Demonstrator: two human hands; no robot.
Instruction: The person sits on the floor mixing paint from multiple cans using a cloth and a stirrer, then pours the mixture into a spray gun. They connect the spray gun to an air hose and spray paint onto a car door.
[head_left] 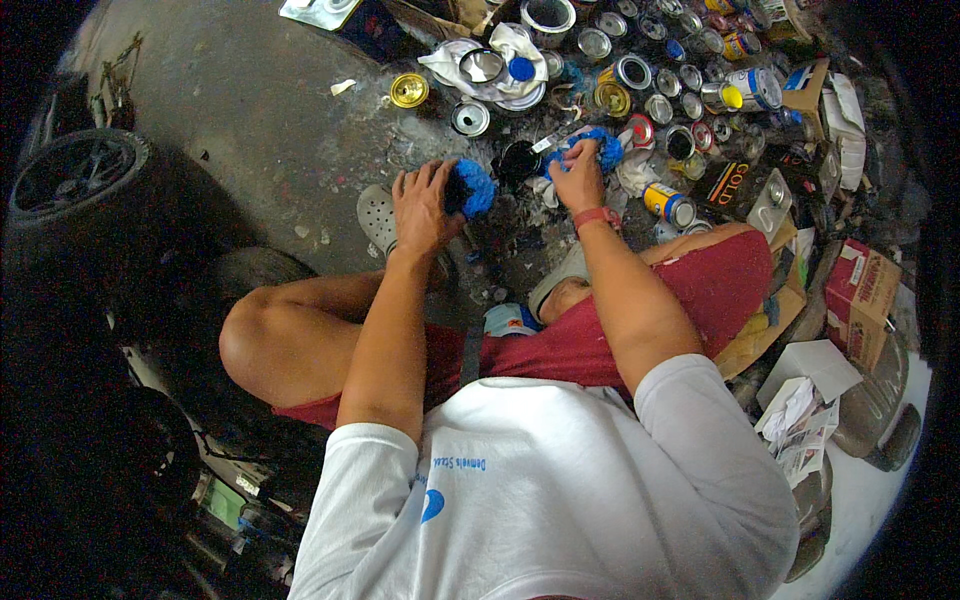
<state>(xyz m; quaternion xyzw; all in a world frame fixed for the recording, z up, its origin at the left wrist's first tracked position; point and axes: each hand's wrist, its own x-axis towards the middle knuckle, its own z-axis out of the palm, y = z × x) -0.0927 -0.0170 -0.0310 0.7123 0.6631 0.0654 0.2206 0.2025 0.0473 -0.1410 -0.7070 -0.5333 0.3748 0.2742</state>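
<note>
My left hand is closed on the left side of a blue shaggy pad, whose near face looks dark; the thumb is hardly visible. Farther right, my right hand has its fingers pinched together at a second blue shaggy piece. Its grip is partly hidden by the fingers. Between the hands and a little beyond them stands an open can with dark contents. A thin pale strip reaches over that can's right rim.
Many open tins, such as a gold one, crowd the far floor. A white rag lies among them. A yellow-and-blue can lies by my right knee. A car wheel stands at left; boxes are at right.
</note>
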